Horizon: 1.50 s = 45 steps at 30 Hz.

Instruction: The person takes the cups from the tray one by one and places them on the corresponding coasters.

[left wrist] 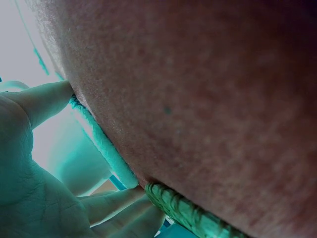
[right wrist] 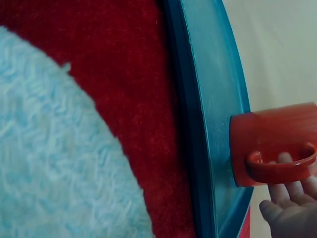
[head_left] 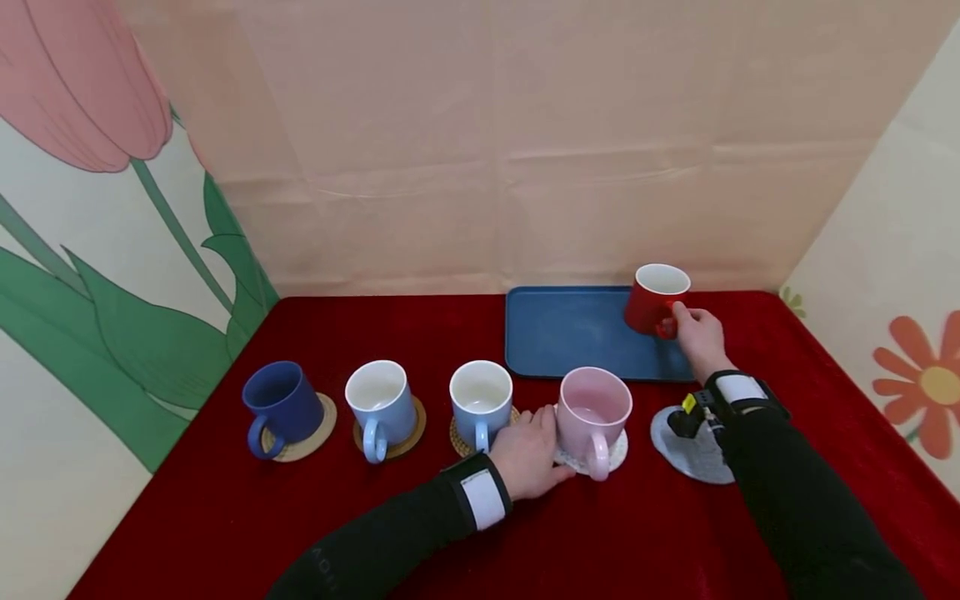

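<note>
My right hand holds the red mug by its handle, with fingers through the loop in the right wrist view. The mug is upright at the right end of the blue tray, its base close over the tray surface. My left hand rests low on the cloth, its thumb and fingertips touching the edge of the white coaster. On that coaster stands the pink mug. Just left of the hand, a light blue mug sits on a woven coaster partly hidden by the hand.
Farther left, another light blue mug and a dark blue mug stand on round coasters. A pale blue-grey coaster lies under my right wrist with no mug on it. Red cloth covers the table; a beige sheet hangs behind.
</note>
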Motion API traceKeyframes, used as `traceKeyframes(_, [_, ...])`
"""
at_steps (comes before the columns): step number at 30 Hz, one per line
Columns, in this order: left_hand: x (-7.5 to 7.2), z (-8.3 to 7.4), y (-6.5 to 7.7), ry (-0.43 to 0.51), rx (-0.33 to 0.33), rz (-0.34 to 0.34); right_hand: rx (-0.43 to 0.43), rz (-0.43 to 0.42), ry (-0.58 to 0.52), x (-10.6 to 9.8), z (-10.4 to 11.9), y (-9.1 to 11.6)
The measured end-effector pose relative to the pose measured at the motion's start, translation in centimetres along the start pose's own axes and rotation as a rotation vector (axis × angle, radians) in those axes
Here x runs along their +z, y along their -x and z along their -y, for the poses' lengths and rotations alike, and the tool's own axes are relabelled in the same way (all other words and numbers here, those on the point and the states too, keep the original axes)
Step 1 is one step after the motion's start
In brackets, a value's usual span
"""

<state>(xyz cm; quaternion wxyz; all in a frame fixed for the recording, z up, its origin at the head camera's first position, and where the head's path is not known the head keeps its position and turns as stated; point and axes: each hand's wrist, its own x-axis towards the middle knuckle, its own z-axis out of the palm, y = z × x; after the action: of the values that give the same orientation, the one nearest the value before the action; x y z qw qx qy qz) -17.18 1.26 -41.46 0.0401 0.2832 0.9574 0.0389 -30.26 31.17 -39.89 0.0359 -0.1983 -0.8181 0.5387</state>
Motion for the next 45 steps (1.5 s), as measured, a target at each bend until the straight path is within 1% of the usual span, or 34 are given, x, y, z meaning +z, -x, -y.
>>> traceKeyframes(8, [0.5, -0.7, -0.4, -0.008, 0.009, 0.004, -0.004, -0.007, -0.105, -0.7, -0.7, -0.3])
traceKeyframes(13, [0.8, -0.9, -0.4, 0.000, 0.006, 0.015, 0.018, 0.017, -0.156, -0.7, -1.0, 0.1])
traceKeyframes(14, [0.8, -1.0, -0.4, 0.002, 0.006, 0.016, 0.017, 0.018, -0.178, -0.6, -1.0, 0.1])
traceKeyframes(19, [0.9, -1.1, -0.4, -0.001, 0.011, 0.014, 0.024, 0.018, -0.363, -0.5, -1.0, 0.3])
traceKeyframes(20, [0.9, -1.1, -0.5, 0.000, 0.012, 0.014, 0.023, 0.021, -0.379, -0.5, -1.0, 0.3])
traceKeyframes(21, [0.8, -1.1, -0.5, 0.001, 0.014, 0.013, 0.020, 0.024, -0.386, -0.6, -1.0, 0.3])
traceKeyframes(24, [0.7, -1.1, -0.5, 0.020, 0.015, 0.017, 0.017, 0.026, -0.363, -0.7, -0.9, 0.3])
traceKeyframes(27, [0.3, -0.9, -0.3, 0.086, 0.012, 0.041, 0.016, 0.015, -0.327, -0.8, -0.8, 0.5])
traceKeyframes(30, [0.0, -0.6, 0.1, 0.153, 0.003, 0.078, 0.034, 0.005, -0.328, -1.0, -0.7, 1.0])
traceKeyframes(32, [-0.2, -0.5, 0.5, 0.185, 0.000, 0.104, 0.031, 0.003, -0.331, -1.1, -0.6, 1.4])
traceKeyframes(34, [-0.5, -0.4, 1.1, 0.209, -0.005, 0.127, 0.010, 0.008, -0.341, -1.2, -0.4, 2.0])
traceKeyframes(36, [-0.9, -0.5, 1.7, 0.229, -0.008, 0.145, -0.028, 0.011, -0.336, -1.3, -0.1, 2.7])
traceKeyframes(38, [-1.5, -0.6, 2.3, 0.226, 0.001, 0.142, -0.064, 0.019, -0.356, -1.5, 0.3, 3.5])
traceKeyframes(41, [-2.3, -0.8, 3.2, 0.181, 0.032, 0.127, -0.107, 0.027, -0.397, -1.7, 0.8, 4.7])
traceKeyframes(43, [-2.8, -0.9, 3.7, 0.149, 0.070, 0.113, -0.125, 0.044, -0.419, -1.9, 1.1, 5.6])
traceKeyframes(45, [-2.9, -1.2, 4.2, 0.132, 0.132, 0.105, -0.143, 0.055, -0.426, -2.1, 1.4, 6.5])
